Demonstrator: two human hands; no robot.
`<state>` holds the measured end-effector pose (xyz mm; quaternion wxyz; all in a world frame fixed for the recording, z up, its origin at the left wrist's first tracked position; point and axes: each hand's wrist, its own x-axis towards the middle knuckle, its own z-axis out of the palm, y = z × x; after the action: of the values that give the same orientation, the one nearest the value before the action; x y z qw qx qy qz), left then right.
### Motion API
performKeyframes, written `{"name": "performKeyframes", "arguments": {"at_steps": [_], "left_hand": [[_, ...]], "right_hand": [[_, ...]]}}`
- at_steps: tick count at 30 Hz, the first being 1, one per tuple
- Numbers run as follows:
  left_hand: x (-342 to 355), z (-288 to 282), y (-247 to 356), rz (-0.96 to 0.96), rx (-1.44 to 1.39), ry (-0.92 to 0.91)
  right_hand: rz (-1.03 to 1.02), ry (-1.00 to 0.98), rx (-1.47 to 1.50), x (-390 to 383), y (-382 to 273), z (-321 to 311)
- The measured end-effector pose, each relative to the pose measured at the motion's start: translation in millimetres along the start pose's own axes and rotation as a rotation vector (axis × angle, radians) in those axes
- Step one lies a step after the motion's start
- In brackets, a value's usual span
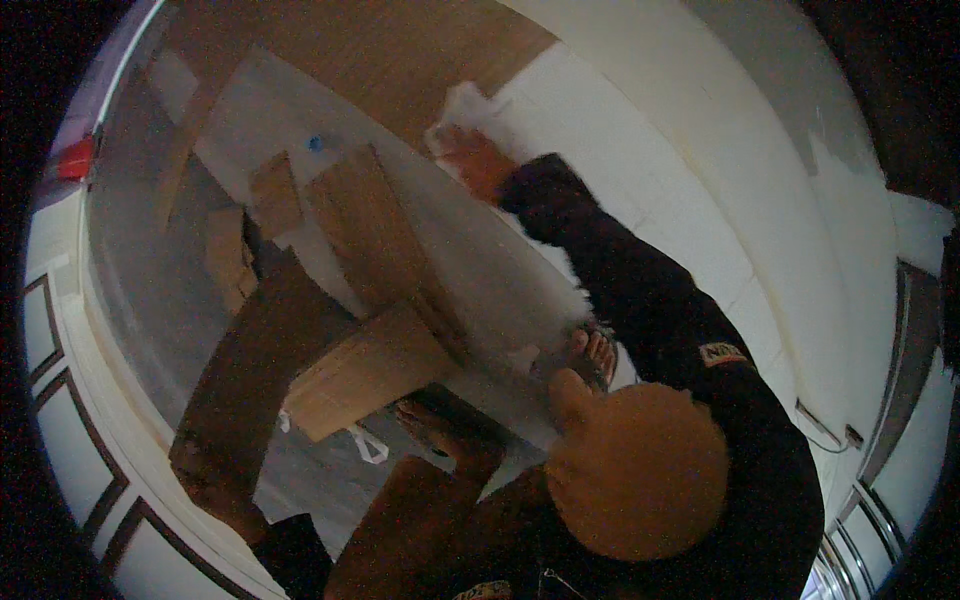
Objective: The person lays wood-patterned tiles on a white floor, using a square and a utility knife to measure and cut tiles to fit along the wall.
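My right hand (pixel 475 162) reaches far forward. It is pressed low on a crumpled white piece (pixel 463 104), cloth or thin plastic, beside the edge of the wood-look floor (pixel 400 60). Its fingers are blurred, and white shows around them. At the lower left, my left hand (pixel 222 512) grips the near end of a long dark brown plank (pixel 245 370), which slants up and away. Short offcuts of wood-look plank (pixel 370 372) lie between my feet and the laid floor, one leaning over another.
Grey sheeting (pixel 480 270) covers the floor, with white tiles (pixel 640 210) along the right wall. A blue scrap (pixel 315 143), a torn cardboard-like piece (pixel 232 255) and a white strip (pixel 370 446) lie about. Panelled white doors (pixel 75 430) line the left; a cable (pixel 825 440) hangs right.
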<state>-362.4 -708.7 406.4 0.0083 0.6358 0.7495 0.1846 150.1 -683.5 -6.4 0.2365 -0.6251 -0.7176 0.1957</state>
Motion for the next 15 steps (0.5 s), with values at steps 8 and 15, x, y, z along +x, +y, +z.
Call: {"name": "performKeyframes", "arguments": {"at_steps": [8, 15], "left_hand": [[2, -27, -57, 0.018, -0.011, -0.012], [-2, -38, -91, 0.020, -0.018, -0.003]], "right_hand": [[-0.078, -0.356, -0.059, -243, -49, -64], [0.589, -0.295, 0.167, -430, -80, -173]]}}
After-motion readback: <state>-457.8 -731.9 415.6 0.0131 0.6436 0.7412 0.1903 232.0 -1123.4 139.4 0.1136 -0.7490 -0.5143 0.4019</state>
